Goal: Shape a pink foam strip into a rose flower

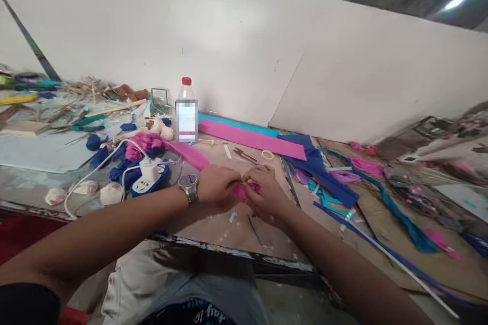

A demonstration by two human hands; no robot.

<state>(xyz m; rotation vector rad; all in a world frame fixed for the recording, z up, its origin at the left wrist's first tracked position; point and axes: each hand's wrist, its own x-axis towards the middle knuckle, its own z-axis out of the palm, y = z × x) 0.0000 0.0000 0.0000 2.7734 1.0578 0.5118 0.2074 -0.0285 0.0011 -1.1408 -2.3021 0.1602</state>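
Over the middle of the table, my left hand point(219, 183) and my right hand point(265, 189) meet with fingertips pinched on a small piece of pink crepe paper point(242, 192). Both hands are closed, and the fingers cover much of the paper. A wristwatch point(188, 186) is on my left wrist. Just beyond my hands lie a pair of scissors or pliers point(246, 156) and a pale ring like a tape roll point(267, 155). Behind them stretches a long folded pink crepe strip point(251, 139). A narrower pink strip point(190, 155) runs behind my left hand.
To the left are a blue power strip point(142, 185) with a white cord, crumpled pink paper bundles point(144, 145) and pale bundles point(110, 195). A red-capped bottle point(186, 111) stands by the white wall. Blue paper point(305, 150) and a teal strip point(404, 221) lie right.
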